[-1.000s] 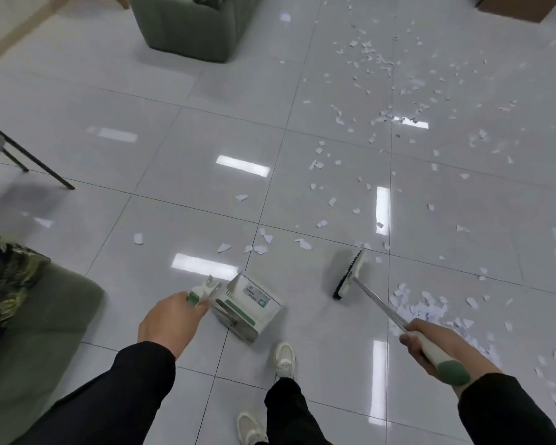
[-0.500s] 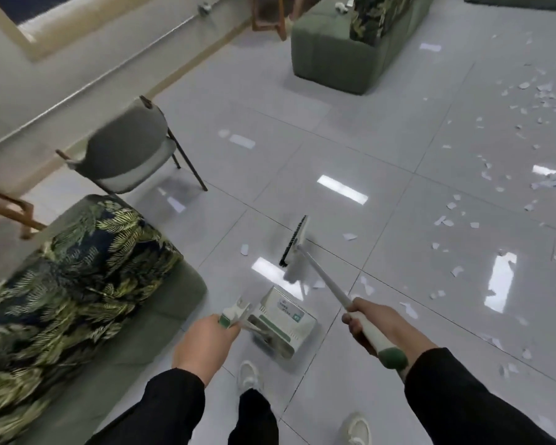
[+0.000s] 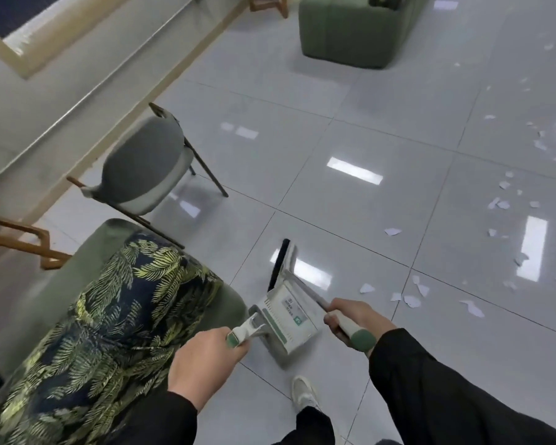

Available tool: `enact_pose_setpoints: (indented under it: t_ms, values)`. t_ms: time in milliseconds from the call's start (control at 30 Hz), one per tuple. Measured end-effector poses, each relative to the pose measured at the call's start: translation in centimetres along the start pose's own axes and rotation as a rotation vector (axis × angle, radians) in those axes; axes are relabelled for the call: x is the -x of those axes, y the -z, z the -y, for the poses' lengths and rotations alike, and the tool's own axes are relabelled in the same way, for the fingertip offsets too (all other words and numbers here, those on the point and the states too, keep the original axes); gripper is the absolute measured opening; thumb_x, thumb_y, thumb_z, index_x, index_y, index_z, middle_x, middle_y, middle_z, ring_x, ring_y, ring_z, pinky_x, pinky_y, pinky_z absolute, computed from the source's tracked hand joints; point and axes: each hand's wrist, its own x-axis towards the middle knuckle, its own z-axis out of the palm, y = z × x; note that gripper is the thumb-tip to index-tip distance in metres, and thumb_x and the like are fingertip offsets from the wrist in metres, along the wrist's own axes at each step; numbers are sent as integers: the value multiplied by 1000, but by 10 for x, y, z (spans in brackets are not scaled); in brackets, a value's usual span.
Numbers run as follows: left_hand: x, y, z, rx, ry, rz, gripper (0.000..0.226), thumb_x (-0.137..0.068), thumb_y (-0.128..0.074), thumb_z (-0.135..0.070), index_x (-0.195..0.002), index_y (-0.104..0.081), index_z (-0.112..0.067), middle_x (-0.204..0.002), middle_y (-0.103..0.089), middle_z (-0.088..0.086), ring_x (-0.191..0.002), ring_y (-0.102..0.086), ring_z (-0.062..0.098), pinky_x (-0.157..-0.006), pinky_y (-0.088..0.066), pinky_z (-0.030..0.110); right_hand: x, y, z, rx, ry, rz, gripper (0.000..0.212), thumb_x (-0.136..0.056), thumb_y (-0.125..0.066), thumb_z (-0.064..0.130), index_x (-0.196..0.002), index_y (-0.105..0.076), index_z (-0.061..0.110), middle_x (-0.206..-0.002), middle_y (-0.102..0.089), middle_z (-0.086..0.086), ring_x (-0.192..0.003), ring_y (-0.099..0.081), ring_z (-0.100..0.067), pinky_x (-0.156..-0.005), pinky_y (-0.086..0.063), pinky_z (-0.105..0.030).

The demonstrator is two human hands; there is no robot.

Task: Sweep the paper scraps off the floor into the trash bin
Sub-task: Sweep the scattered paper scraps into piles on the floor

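Observation:
My left hand (image 3: pixel 206 364) grips the white and green handle of a dustpan (image 3: pixel 288 319), which hangs low over the tiles in front of me. My right hand (image 3: pixel 355 319) grips the broom handle near its green end cap. The broom head (image 3: pixel 280 263) with black bristles sits just beyond the dustpan's far edge. White paper scraps (image 3: pixel 411 300) lie on the glossy floor to the right, with more scraps (image 3: pixel 503 203) spread farther right. No trash bin shows in this view.
A green sofa with a leaf-patterned cushion (image 3: pixel 109 316) stands close on my left. A grey chair (image 3: pixel 145 165) is beyond it by the wall. A green ottoman (image 3: pixel 350 30) stands at the far middle. My shoe (image 3: pixel 304 393) is below the dustpan.
My view has turned left, away from the scrap pile. The broom head swung from the right side to just beyond the dustpan. Both hands came closer together.

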Motion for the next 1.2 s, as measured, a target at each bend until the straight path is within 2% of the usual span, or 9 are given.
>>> enact_pose_setpoints:
  t_ms: [67,133,267,400,567,700,900,1100,1200]
  values:
    - [-9,6,-5,-70,-91,31,48,-92,-45,-65,-77,-57,-20,-75,-63,-1,-72,-61,17,-63,-46,35,13,27,-4,-55,-3,-50,27,-89,-58,4,-115,-57,-5,-72,-61,-15,-38,-50,-14,-38,-45,-19]
    - [-17,6,-17,-127,-177,51,48,-91,-45,-64,-78,-58,-20,-74,-63,-2,-72,-63,16,-62,-46,34,25,57,-11,-74,-2,-83,22,-88,-61,5,-108,-58,-4,-77,-62,-16,-39,-49,-15,-39,-47,-20]
    - [-25,1,-77,-217,-375,83,48,-93,-43,-67,-77,-55,-23,-72,-60,-3,-69,-60,16,-56,-41,32,68,135,-27,-171,-2,-195,13,-89,-60,4,-100,-58,-3,-68,-61,-15,-35,-49,-15,-36,-46,-19]
    - [-18,-12,-139,-194,-439,113,46,-94,-47,-65,-71,-50,-26,-72,-60,-4,-68,-59,16,-53,-38,29,107,219,-52,-298,34,-316,15,-89,-59,5,-103,-57,-2,-70,-63,-14,-35,-50,-15,-37,-47,-20]
    - [-2,-36,-198,-124,-458,143,50,-94,-45,-68,-71,-54,-24,-67,-60,-5,-65,-60,14,-54,-40,30,139,324,-73,-409,79,-417,12,-91,-58,5,-101,-54,-1,-74,-61,-17,-33,-47,-15,-37,-48,-20]
    - [18,-57,-255,-134,-449,133,49,-95,-46,-67,-75,-58,-24,-71,-64,-5,-68,-61,15,-62,-48,31,174,410,-88,-460,103,-491,6,-92,-57,4,-96,-55,0,-75,-59,-18,-32,-46,-14,-36,-47,-19]
    - [37,-83,-321,-72,-389,110,46,-96,-52,-61,-73,-59,-21,-67,-64,-2,-62,-59,17,-53,-42,29,218,505,-101,-522,134,-569,18,-94,-58,3,-110,-54,-2,-73,-57,-20,-31,-49,-15,-37,-50,-21]
    - [34,-87,-372,-29,-332,71,48,-97,-49,-62,-75,-62,-22,-66,-64,-1,-63,-60,19,-53,-41,27,239,541,-72,-525,173,-507,17,-93,-61,5,-107,-55,-1,-75,-59,-18,-35,-49,-16,-36,-48,-20]
    - [25,-78,-385,-36,-308,50,45,-98,-49,-61,-77,-62,-24,-68,-65,-3,-66,-61,17,-55,-42,28,224,520,-32,-476,166,-433,13,-92,-60,5,-103,-56,-1,-72,-60,-17,-37,-47,-16,-36,-45,-19]
